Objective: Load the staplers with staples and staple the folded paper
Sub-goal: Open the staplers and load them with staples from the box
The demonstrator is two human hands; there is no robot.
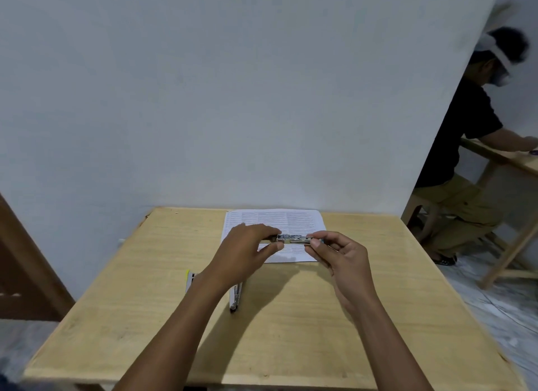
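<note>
- Nearest the camera, the bare front part of the wooden table (291,347) lies below and short of the grip, with both forearms reaching over it.
- Nearer than the grip and to its left, a white stapler (236,299) lies on the table, partly hidden under the left forearm.
- Further left of that, a yellow-and-white item (189,280) shows beside the left wrist; most of it is covered and what it is cannot be told.
- The left hand (247,252) holds the left end of a small stapler (295,238), thumb below and fingers curled over the top, pressed onto it.
- The right hand (339,256) pinches the right end of that same stapler between thumb and forefinger, the other fingers folded in.
- The stapler lies level between the two hands, raised above the table; it is blurred, and whether it is opened cannot be told.
- Just beyond and beneath the grip, a printed sheet of paper (291,220) lies flat near the table's far edge.
- Behind the paper stands a plain pale wall (233,99).
- Far to the right of the grip, another person (465,146) sits at a second wooden table (512,157).
</note>
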